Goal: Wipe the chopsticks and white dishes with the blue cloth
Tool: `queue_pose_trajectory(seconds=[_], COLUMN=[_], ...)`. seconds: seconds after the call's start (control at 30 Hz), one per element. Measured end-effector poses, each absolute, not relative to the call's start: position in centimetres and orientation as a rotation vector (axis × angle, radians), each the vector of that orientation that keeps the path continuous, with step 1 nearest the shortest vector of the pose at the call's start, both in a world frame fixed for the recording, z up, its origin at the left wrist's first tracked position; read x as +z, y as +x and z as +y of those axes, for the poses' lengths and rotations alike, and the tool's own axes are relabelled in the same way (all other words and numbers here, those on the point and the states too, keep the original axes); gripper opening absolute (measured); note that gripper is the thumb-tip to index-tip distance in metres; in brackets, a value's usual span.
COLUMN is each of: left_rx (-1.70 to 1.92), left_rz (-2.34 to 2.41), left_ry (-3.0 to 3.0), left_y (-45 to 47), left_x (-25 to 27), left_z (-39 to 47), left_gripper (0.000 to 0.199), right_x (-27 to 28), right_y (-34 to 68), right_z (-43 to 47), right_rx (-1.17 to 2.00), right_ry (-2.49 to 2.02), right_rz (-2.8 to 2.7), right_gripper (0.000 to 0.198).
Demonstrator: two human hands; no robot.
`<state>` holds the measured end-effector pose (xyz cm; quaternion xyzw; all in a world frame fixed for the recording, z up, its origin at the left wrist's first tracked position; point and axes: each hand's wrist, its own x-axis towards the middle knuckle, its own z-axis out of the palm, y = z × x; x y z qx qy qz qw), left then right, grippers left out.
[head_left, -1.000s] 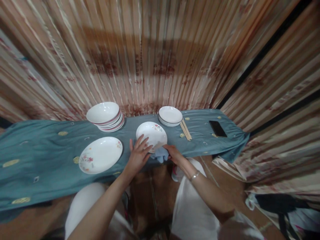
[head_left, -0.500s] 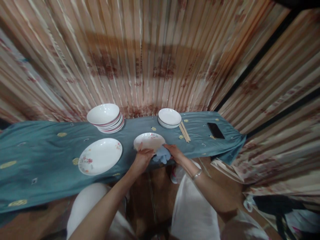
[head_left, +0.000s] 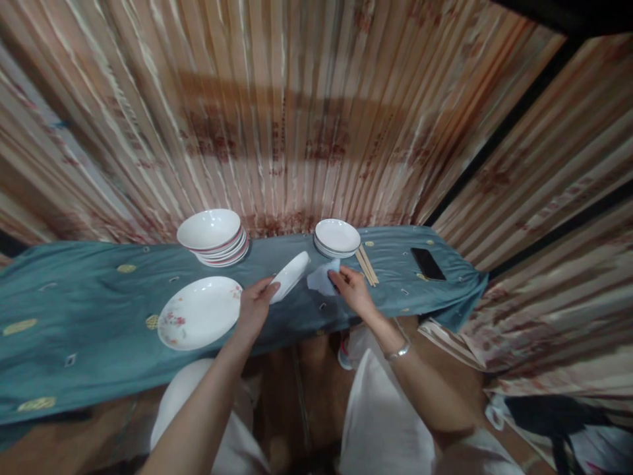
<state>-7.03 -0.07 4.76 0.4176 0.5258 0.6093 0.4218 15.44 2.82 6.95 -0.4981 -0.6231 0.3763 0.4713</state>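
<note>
My left hand (head_left: 257, 302) grips the near edge of a white plate (head_left: 291, 276), thumb on one face. The plate is tilted steeply, nearly on edge, above the cloth-covered table. To its right, my right hand (head_left: 350, 287) pinches a light blue cloth (head_left: 322, 278) that hangs from the fingers, apart from the plate. A large white oval plate (head_left: 200, 313) with floral print lies flat beside my left hand. Behind my right hand stands a short stack of white dishes (head_left: 337, 236), and a pair or so of wooden chopsticks (head_left: 366, 266) rests against its right side.
A stack of bowls and plates (head_left: 212, 237) with red rims stands at the back left. A black phone (head_left: 428, 264) lies near the right end of the green tablecloth (head_left: 99, 316). Pleated curtains (head_left: 297, 119) hang right behind the table.
The plate has been lifted from the table and turned nearly on edge by my left hand. My right hand has drawn the cloth away from it and raised it.
</note>
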Motion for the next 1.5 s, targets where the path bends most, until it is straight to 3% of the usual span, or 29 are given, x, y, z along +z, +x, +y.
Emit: queue_pose_trajectory(seconds=[0.23, 0.5, 0.8, 1.07, 1.5], left_rx=[1.59, 1.599, 1.593, 1.617, 1.69], left_rz=[1.046, 1.004, 1.024, 1.039, 1.067], left_ry=[0.7, 0.629, 0.711, 0.591, 0.588], left_y=[-6.4, -6.2, -6.9, -6.6, -6.2], left_x=[6.1, 6.1, 5.8, 5.9, 6.2], left_z=[-0.3, -0.1, 0.8, 1.5, 1.3], left_gripper=[0.032, 0.03, 0.016, 0.02, 0.028], right_x=[10.0, 7.7, 6.0, 4.8, 4.6], right_y=[14.4, 8.4, 5.3, 4.6, 5.3], right_z=[3.2, 2.3, 3.7, 4.4, 6.4], right_rx=[0.297, 0.025, 0.052, -0.002, 0.102], right_ry=[-1.141, -0.871, -0.876, -0.898, -1.076], right_rz=[-1.817, -2.156, -2.129, -2.071, -1.996], right_gripper=[0.025, 0.041, 0.046, 0.036, 0.042])
